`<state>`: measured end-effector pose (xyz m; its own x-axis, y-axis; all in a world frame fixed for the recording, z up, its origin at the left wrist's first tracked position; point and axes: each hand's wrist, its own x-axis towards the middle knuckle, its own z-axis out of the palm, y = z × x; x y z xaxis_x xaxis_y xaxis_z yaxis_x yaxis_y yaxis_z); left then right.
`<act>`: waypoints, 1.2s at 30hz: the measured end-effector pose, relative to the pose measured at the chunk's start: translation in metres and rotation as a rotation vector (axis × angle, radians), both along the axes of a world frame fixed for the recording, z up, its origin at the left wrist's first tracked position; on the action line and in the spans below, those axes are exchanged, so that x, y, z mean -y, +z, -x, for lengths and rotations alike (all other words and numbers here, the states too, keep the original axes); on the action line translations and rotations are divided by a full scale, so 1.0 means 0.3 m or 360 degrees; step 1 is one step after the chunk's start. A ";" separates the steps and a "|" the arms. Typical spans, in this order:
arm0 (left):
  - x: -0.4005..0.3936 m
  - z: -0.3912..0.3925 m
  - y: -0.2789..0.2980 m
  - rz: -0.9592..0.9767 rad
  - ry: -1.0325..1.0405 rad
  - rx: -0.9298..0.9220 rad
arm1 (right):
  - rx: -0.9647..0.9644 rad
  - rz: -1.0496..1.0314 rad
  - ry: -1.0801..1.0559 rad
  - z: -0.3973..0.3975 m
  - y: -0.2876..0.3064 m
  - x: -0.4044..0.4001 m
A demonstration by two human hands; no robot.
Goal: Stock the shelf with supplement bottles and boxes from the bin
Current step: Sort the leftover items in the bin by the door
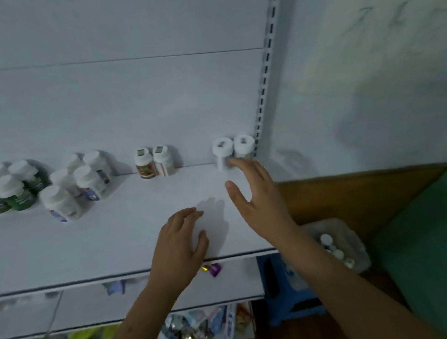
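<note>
- Lower shelves at frame bottom are holding blurred packets, contents not readable
- Left hand is hovering or resting low over the front part of the shelf, fingers loosely spread, holding nothing; contact with the shelf surface is hard to confirm
- Right hand is reaching toward the back right corner, fingers spread and straight, fingertips just at the pair of white bottles; looks like nudging or letting go, not gripping
- Bin is sitting below and right of the shelf on a blue stool, white caps showing inside, so more stock is waiting
- Step in hand, as I'm reading it: squaring that white pair against the back panel by the slotted upright
- Doing it well: pushing low on the bottle body, not the cap, so it's sliding rather than tipping; keeping the pair touching and flush
- Further left on the back row: brown-label pair, then a white-bottle cluster, then green bottles
- Hard to tell: labels are all blurred, green group is cut off at the left edge, bin is partly hidden behind the right forearm, no boxes identifiable
</note>
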<state>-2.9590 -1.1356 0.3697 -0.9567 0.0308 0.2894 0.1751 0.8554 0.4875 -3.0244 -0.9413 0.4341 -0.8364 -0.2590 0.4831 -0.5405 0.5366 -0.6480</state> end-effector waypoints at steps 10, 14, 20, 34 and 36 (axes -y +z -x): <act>-0.927 0.056 -0.013 -0.0029 -0.0694 -0.0018 | 0.0090 -0.0025 -0.0600 -0.106 -0.002 -0.998; -1.147 0.047 -0.113 -0.0036 -0.0823 0.0135 | 0.0167 -0.0024 -0.0730 -0.141 -0.065 -1.240; -1.262 0.089 -0.278 0.0009 -0.0824 0.0419 | 0.0301 -0.0087 -0.0777 -0.087 -0.186 -1.427; -1.251 0.450 -0.779 -0.0009 -0.0331 0.1339 | 0.1021 -0.0326 -0.0623 0.270 -0.554 -1.507; -1.261 0.482 -0.821 -0.0003 -0.0265 0.1395 | 0.1099 -0.0367 -0.0608 0.330 -0.609 -1.507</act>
